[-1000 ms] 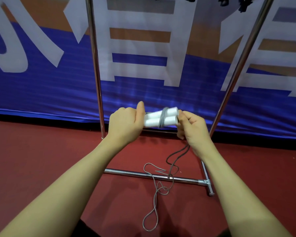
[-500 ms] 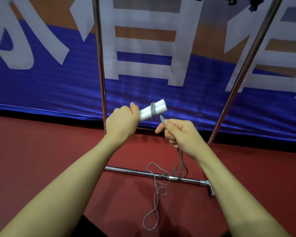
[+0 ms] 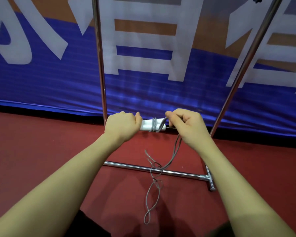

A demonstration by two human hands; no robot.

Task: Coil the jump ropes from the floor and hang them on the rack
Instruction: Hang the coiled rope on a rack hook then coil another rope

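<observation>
Gripping the paired handles (image 3: 151, 124), the left hand (image 3: 122, 126) holds steady while the right hand (image 3: 186, 124) pinches the cord (image 3: 175, 151), seemingly laying a third wrap since a second ago, slack trailing over the rack (image 3: 178, 172) base.

Handles (image 3: 148, 124) between left hand (image 3: 122, 125) and right hand (image 3: 188, 124), rope (image 3: 154, 185) trailing across rack base bar (image 3: 178, 172), banner (image 3: 41, 86) behind

both forearms outstretched, left hand (image 3: 122, 126) fisted, right hand (image 3: 189, 124) pinching
</observation>
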